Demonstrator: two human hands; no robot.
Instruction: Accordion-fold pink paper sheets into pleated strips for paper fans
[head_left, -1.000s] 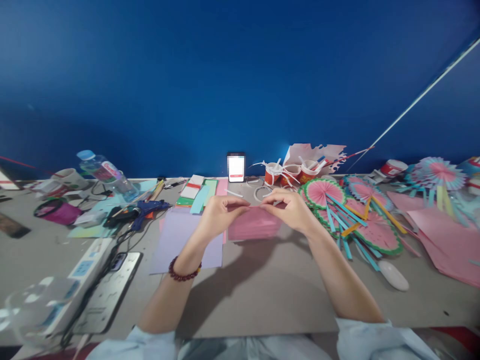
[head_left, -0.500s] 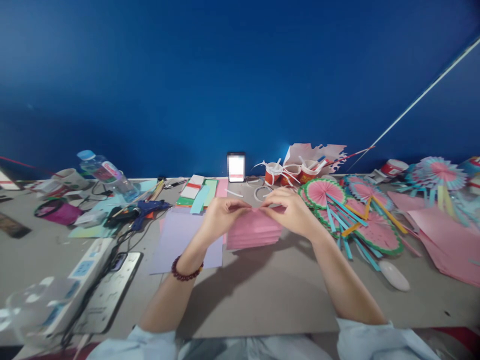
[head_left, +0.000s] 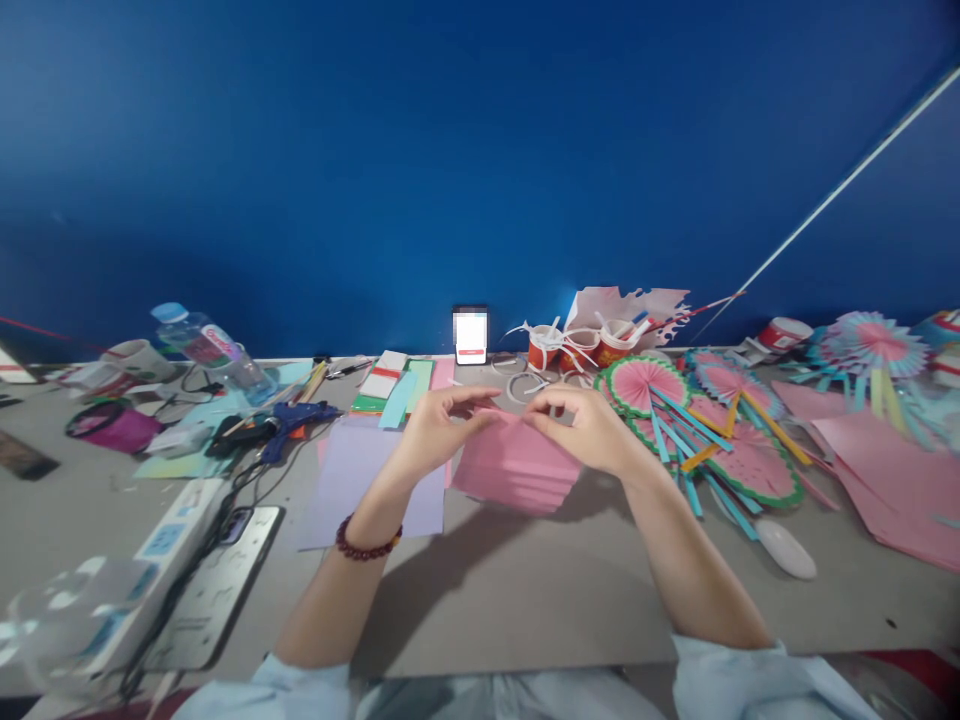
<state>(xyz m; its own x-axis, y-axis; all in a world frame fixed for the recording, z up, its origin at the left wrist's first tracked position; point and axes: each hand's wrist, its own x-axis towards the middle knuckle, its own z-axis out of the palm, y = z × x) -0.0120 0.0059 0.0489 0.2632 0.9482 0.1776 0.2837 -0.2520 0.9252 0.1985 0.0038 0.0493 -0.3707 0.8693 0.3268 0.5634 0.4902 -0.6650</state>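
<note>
A sheet of pink paper (head_left: 517, 465) with crosswise pleats at its lower end hangs between my hands, above the grey table. My left hand (head_left: 444, 428), with a dark red bead bracelet on its wrist, pinches the upper left edge between thumb and fingers. At the upper right edge my right hand (head_left: 576, 425) pinches the same paper. Beneath and left of my left hand lies a sheet of lilac paper (head_left: 360, 485). Fingertips of both hands partly cover the top edge of the pink paper.
Left are a power strip (head_left: 161, 550), a phone (head_left: 217, 590), a blue glue gun (head_left: 292, 425) and a water bottle (head_left: 214, 345). A lit phone (head_left: 471, 335) stands against the blue wall. To the right lie paper fans (head_left: 649, 385), red cups (head_left: 544, 345) and pink sheets (head_left: 892, 480).
The pink paper's lower end has swung right and towards me, so it hangs more slanted. My hands have moved slightly apart, still pinching its top edge.
</note>
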